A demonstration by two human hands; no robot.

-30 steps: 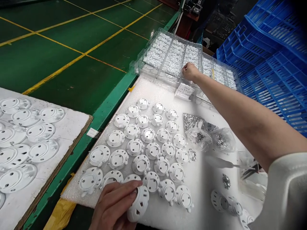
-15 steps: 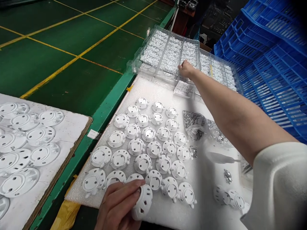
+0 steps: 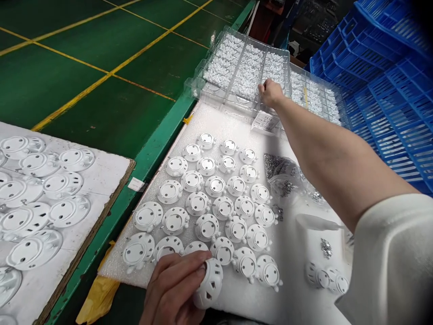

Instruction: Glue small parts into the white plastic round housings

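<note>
A round white plastic part [image 3: 210, 284] with diamond-shaped cutouts is held in my left hand [image 3: 176, 289] at the bottom centre. My right hand [image 3: 271, 94] reaches out to a clear divided tray [image 3: 225, 97] filled with small white pieces. Its fingers are pressed together at the tray's near edge; whatever they hold is too small to make out. Many round white parts [image 3: 207, 226] lie in rows on a white foam sheet [image 3: 233, 121] between my hands. A paper label [image 3: 265, 123] lies just below my right hand.
Plastic bags of small metal pieces [image 3: 286, 178] lie under my right forearm, with a small metal pile [image 3: 326, 248] nearer. Blue crates [image 3: 392, 113] stand at the right. A board [image 3: 111, 169] at the left bears more white parts, beyond a green edge [image 3: 154, 151].
The view has shifted slightly, so most things appear a little further right and higher. My left hand still holds the white part, and my right hand remains at the tray.
</note>
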